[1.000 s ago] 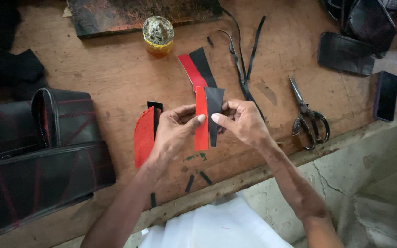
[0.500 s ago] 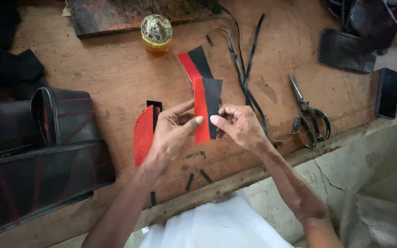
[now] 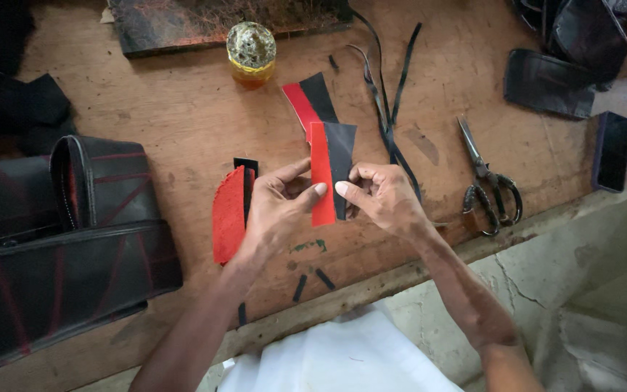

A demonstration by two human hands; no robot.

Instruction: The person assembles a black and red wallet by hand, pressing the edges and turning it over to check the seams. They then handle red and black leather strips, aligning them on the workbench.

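Two hands, left hand (image 3: pixel 277 210) and right hand (image 3: pixel 382 199), fingers clamped on red-and-black piece (image 3: pixel 332 170) above desk (image 3: pixel 168 109), scissors (image 3: pixel 489 185) nearby.

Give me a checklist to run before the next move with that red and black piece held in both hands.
1. Left hand grip on the red and black piece: thumb on its red side, ok.
2. Right hand grip on its black side: ok.
3. Red and black halves lined up edge to edge: cannot tell.
4. Scissors lying near the right hand: ok.
5. Second red and black piece lying apart on the wooden table: ok.
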